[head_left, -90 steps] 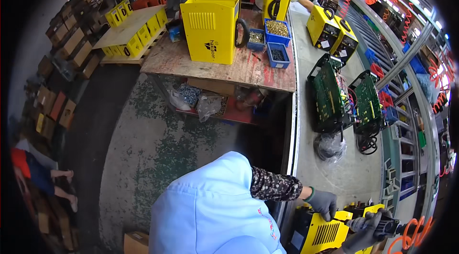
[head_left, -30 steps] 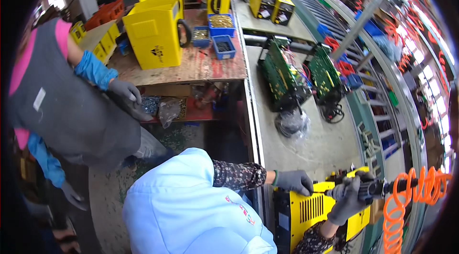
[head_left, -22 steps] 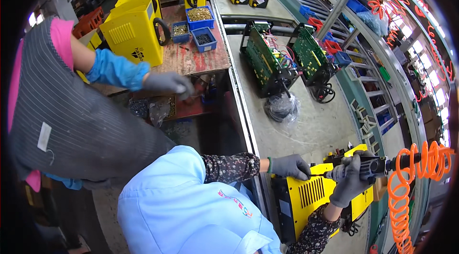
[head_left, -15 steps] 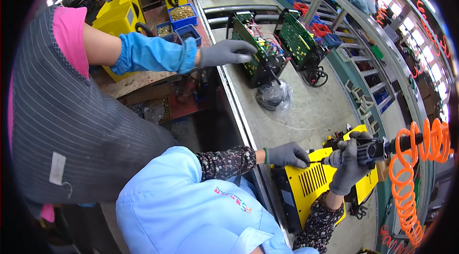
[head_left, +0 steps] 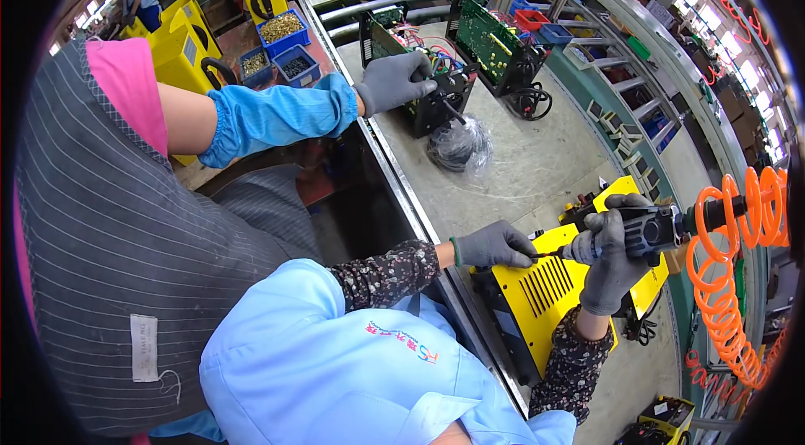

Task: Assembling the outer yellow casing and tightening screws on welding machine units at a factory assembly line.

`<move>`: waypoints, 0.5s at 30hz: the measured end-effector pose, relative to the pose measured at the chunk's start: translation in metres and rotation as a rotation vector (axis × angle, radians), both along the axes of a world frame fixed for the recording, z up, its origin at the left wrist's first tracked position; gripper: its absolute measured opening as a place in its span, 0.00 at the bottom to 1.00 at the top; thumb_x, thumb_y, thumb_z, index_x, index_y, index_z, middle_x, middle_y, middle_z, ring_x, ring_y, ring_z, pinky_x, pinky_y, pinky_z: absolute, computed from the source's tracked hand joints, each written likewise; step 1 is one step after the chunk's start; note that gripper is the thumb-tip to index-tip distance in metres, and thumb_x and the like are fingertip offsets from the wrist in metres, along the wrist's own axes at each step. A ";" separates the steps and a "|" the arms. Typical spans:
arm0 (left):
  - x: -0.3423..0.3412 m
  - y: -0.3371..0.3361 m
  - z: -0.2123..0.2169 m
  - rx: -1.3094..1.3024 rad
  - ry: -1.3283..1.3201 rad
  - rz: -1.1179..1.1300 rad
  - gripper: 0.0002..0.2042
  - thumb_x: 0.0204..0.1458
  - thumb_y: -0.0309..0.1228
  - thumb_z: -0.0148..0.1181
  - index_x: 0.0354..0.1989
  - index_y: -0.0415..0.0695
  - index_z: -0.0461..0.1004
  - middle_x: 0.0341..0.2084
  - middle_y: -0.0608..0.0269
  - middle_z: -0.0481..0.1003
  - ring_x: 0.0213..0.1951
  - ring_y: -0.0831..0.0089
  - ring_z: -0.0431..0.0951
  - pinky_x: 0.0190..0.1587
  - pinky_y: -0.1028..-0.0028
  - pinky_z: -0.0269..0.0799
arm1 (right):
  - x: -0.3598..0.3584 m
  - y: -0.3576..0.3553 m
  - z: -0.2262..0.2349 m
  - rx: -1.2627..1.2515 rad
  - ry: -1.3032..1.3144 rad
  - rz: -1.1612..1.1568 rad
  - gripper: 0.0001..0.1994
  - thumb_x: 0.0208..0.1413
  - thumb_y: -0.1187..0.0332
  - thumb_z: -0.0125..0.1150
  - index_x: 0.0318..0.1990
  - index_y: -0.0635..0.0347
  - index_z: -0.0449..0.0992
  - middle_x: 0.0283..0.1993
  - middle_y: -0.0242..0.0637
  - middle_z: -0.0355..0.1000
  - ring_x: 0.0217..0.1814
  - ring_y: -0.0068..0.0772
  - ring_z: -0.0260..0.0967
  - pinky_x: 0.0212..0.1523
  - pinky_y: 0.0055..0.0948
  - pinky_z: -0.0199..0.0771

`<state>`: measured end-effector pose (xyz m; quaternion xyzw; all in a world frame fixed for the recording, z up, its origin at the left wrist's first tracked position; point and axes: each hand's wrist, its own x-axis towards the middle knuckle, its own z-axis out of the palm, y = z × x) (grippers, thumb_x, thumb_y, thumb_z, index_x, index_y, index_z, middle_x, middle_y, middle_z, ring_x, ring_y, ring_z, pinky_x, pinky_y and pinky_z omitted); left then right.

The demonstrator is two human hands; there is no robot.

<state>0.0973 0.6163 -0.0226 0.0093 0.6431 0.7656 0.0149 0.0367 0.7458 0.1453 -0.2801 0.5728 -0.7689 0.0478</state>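
My right hand (head_left: pixel 615 271), in a grey glove, grips a dark pneumatic screwdriver (head_left: pixel 654 231) that lies sideways, its bit pointing left. An orange coiled air hose (head_left: pixel 723 319) runs from its back end. My left hand (head_left: pixel 495 245), also gloved in grey, is closed in a pinch at the tip of the bit; whatever is between the fingertips is too small to make out. Beneath both hands sits a machine with a yellow slotted housing (head_left: pixel 541 284) and a dark end panel. A loose yellow panel (head_left: pixel 644 292) shows beyond my right wrist.
At left a co-worker's gloved hand (head_left: pixel 392 83) touches an open machine with wires (head_left: pixel 436 101). Another with a green circuit board (head_left: pixel 495 47) stands beside it. A plastic-wrapped cable (head_left: pixel 461 146) lies on the worktable (head_left: pixel 537 168). Blue screw bins (head_left: pixel 285 34) and roller conveyors (head_left: pixel 629 80) flank it.
The view has shifted a little, so the far machines appear further left. The co-worker's hand has come closer over the open machine. My hands keep the same hold at the bit and screwdriver.
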 end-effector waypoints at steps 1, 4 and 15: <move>0.000 0.000 0.001 0.006 -0.006 0.000 0.14 0.48 0.29 0.65 0.43 0.36 0.78 0.35 0.60 0.79 0.35 0.80 0.76 0.42 0.80 0.71 | 0.000 -0.002 0.000 -0.003 0.014 -0.022 0.14 0.50 0.82 0.57 0.46 0.65 0.68 0.31 0.40 0.72 0.23 0.22 0.69 0.21 0.19 0.68; 0.000 0.001 0.000 0.024 -0.015 0.000 0.15 0.48 0.29 0.65 0.43 0.36 0.78 0.35 0.59 0.79 0.36 0.80 0.76 0.43 0.80 0.71 | 0.003 -0.004 0.002 -0.018 0.033 -0.025 0.14 0.50 0.83 0.57 0.46 0.65 0.68 0.31 0.41 0.72 0.23 0.22 0.69 0.21 0.19 0.68; 0.000 0.002 -0.003 0.048 -0.032 0.004 0.15 0.47 0.28 0.66 0.43 0.35 0.77 0.34 0.59 0.79 0.36 0.79 0.76 0.42 0.80 0.71 | 0.004 -0.009 0.001 -0.035 0.112 -0.106 0.13 0.50 0.83 0.56 0.45 0.66 0.69 0.31 0.41 0.71 0.21 0.21 0.69 0.20 0.19 0.68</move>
